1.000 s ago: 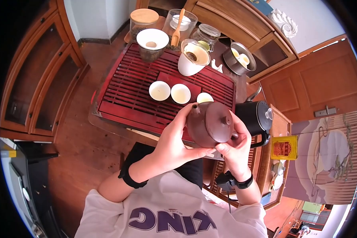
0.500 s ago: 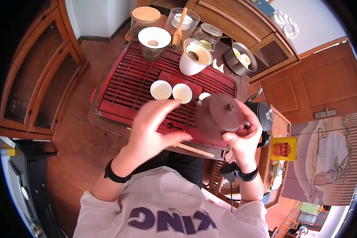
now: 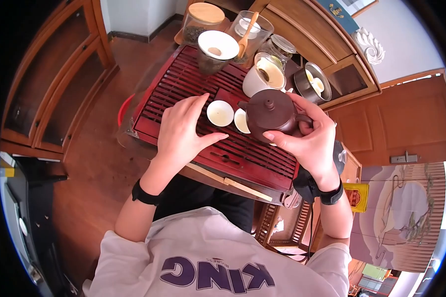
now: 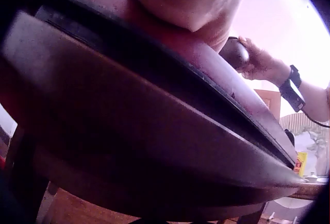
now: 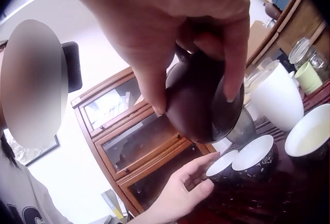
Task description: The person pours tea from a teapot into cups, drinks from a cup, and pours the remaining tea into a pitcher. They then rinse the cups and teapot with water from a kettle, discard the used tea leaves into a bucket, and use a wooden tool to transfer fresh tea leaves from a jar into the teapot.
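A dark brown clay teapot (image 3: 272, 116) is held in the right hand (image 3: 314, 138) above the red slatted tea tray (image 3: 262, 171). The fingers go round its handle side and the thumb presses the near side of the body. Fingers and thumb spread apart, the left hand (image 3: 181, 131) hovers over the tray's near left part and holds nothing. Close to it stands a small white-lined cup (image 3: 220, 114), with a second cup (image 3: 241, 121) partly behind the teapot. The right wrist view shows a third cup (image 5: 312, 134) and the cups' dark patterned outsides.
A white pitcher (image 3: 253, 83) with a strainer stands at the tray's back, near a white-topped vessel (image 3: 218, 45). Behind are a wooden-lidded jar (image 3: 203, 17), a glass with a wooden scoop (image 3: 245, 37) and a metal bowl (image 3: 312, 81). A dark kettle stands right, partly hidden.
The left hand has let go of the teapot and moved left, its fingers spread. The right hand has carried the teapot forward over the tray, near the cups. The head view has shifted.
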Demonstrator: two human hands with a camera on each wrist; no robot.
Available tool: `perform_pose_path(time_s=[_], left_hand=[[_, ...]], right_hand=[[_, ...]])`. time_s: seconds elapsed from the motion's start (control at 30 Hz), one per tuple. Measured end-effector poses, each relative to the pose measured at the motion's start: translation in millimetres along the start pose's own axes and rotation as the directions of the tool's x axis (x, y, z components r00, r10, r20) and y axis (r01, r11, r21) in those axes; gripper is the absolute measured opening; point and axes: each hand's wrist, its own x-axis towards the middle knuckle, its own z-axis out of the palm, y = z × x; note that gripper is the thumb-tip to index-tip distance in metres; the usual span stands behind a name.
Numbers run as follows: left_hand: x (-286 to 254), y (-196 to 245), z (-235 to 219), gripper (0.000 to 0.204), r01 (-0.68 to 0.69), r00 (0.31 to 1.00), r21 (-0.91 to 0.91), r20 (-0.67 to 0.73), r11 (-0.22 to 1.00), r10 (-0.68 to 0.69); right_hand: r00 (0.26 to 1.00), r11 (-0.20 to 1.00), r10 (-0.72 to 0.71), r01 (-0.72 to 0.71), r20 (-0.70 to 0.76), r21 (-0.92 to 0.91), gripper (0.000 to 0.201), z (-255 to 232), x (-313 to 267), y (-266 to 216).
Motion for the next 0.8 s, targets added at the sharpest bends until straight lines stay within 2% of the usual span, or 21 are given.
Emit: perform_pose_path(time_s=[0.07, 0.13, 0.33, 0.4, 0.47, 0.57, 0.63, 0.8], left_hand=[[0, 0, 1, 0.080, 0.023, 0.999, 0.037, 0.032, 0.999, -0.024], [1, 0, 0, 0.080, 0.076, 0.994, 0.016, 0.075, 0.997, -0.077], [0, 0, 0, 0.064, 0.046, 0.995, 0.025, 0.085, 0.999, -0.048], [0, 0, 0, 0.063, 0.046, 0.996, 0.024, 0.080, 0.999, -0.048], [0, 0, 0, 0.061, 0.044, 0.996, 0.024, 0.076, 0.999, -0.045], [0, 0, 0, 0.061, 0.052, 0.995, 0.027, 0.082, 0.998, -0.054], [-1, 0, 0, 0.060, 0.037, 0.996, 0.016, 0.078, 0.999, -0.038], [-1, -1, 0, 0.060, 0.031, 0.997, 0.021, 0.065, 0.999, -0.033]], right_hand=[[0.997, 0.997, -0.049, 0.053, 0.056, -0.064, 0.074, 4, 7, -2], [0.996, 0.993, -0.034, 0.043, 0.078, -0.113, 0.074, 7, 12, -11], [0.989, 0.939, 0.041, 0.010, 0.139, -0.343, 0.073, 6, 29, -26], [0.979, 0.906, -0.022, 0.106, 0.205, -0.411, 0.073, 7, 35, -30], [0.977, 0.925, 0.016, 0.066, 0.211, -0.374, 0.073, 10, 40, -31], [0.965, 0.933, -0.049, 0.136, 0.258, -0.333, 0.071, 11, 45, -28], [0.954, 0.897, 0.032, 0.104, 0.297, -0.430, 0.070, 11, 48, -36], [0.942, 0.857, -0.039, 0.204, 0.335, -0.473, 0.071, 12, 49, -41]])
